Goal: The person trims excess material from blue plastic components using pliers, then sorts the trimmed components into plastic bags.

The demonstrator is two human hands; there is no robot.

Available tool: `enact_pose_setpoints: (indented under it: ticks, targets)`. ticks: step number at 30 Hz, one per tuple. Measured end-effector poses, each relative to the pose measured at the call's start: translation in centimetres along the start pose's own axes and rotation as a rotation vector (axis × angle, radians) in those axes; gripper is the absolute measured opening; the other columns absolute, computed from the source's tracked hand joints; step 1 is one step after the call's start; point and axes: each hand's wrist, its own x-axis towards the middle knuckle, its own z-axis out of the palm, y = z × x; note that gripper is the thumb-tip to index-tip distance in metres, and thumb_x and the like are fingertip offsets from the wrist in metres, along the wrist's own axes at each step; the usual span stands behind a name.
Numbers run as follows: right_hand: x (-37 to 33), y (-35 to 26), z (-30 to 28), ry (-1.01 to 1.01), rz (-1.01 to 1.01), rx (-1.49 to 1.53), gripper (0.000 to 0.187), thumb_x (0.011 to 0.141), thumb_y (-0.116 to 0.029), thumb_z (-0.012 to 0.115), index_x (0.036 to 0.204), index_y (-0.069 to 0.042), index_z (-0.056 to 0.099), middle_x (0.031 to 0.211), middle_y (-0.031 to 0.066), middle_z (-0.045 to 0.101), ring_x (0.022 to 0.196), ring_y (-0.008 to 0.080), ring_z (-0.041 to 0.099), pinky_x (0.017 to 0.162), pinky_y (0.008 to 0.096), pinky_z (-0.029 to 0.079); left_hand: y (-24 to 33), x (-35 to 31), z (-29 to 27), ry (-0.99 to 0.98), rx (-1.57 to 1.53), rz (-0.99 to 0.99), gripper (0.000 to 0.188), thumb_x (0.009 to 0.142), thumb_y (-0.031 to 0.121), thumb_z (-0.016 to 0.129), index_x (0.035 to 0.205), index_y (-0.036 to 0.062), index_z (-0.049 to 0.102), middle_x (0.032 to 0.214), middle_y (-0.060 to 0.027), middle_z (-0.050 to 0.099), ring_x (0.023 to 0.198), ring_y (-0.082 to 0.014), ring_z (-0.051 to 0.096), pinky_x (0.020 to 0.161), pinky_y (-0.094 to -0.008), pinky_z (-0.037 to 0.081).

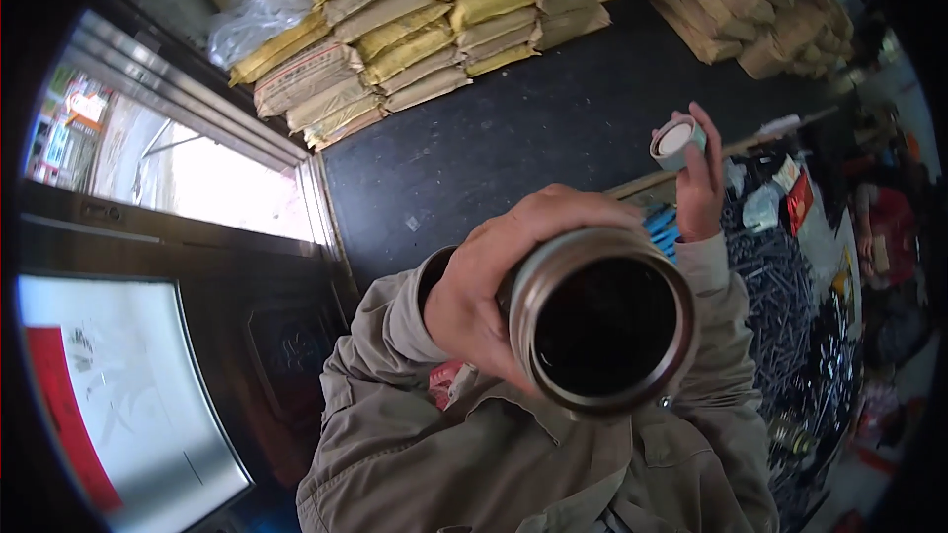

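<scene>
A metal thermos flask [606, 326] is close in front of me, its round mouth turned up toward the view; the inside is dark, and I cannot make out what is in it. My left hand [484, 276] is wrapped around the flask's side. Farther out to the right, my right hand [701, 183] is raised with a round, pale green and white lid [675, 144] held between its fingers, apart from the flask. Both forearms wear khaki sleeves.
Yellow and brown sacks [425, 25] are stacked beyond the dark floor [474, 148], more sacks [736, 0] at the far right. A table of dark slender parts [780, 286] lies right, near a person in red [889, 237]. A dark door [267, 336] stands left.
</scene>
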Motion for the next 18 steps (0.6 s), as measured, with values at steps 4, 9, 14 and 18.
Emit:
enact_pose_setpoints:
  ticks: [4, 9, 14, 18]
  targets:
    - [-4.7, -9.3, 2.8, -0.348, -0.088, -0.199, 0.068, 0.076, -0.016, 0.069, 0.132, 0.000, 0.035, 0.126, 0.0142, 0.046, 0.106, 0.0214, 0.052, 0.089, 0.0341, 0.044, -2.8, -1.8, 1.2, -0.060, -0.053, -0.241, 0.088, 0.059, 0.023, 0.084, 0.128, -0.0042, 0.036, 0.121, -0.0158, 0.047, 0.111, -0.0237, 0.049, 0.092, -0.0340, 0.039]
    - [-8.3, -15.9, 2.9, -0.765, -0.316, -0.944, 0.077, 0.061, -0.025, 0.080, 0.125, 0.000, 0.045, 0.118, 0.0197, 0.049, 0.099, 0.0311, 0.056, 0.081, 0.0394, 0.047, -6.1, -2.9, 4.8, -0.146, -0.225, -0.409, 0.086, 0.059, 0.009, 0.081, 0.130, 0.0002, 0.035, 0.122, -0.0124, 0.045, 0.115, -0.0211, 0.046, 0.096, -0.0333, 0.036]
    - [-11.4, -17.9, 2.5, -0.758, -0.216, -1.224, 0.076, 0.058, -0.021, 0.079, 0.124, -0.002, 0.045, 0.116, 0.0182, 0.049, 0.094, 0.0321, 0.056, 0.081, 0.0411, 0.047, -8.2, -3.2, 7.7, -0.293, -0.357, -0.477, 0.084, 0.059, 0.006, 0.079, 0.130, 0.0016, 0.034, 0.122, -0.0114, 0.045, 0.114, -0.0219, 0.046, 0.095, -0.0333, 0.036]
    - [-13.3, -19.2, 2.0, -0.696, -0.199, -1.336, 0.077, 0.057, -0.022, 0.078, 0.124, -0.002, 0.045, 0.114, 0.0167, 0.050, 0.092, 0.0318, 0.056, 0.080, 0.0416, 0.047, -9.8, -2.9, 10.4, -0.462, -0.272, -0.365, 0.082, 0.058, 0.003, 0.078, 0.129, 0.0015, 0.036, 0.120, -0.0123, 0.046, 0.113, -0.0256, 0.048, 0.093, -0.0351, 0.038]
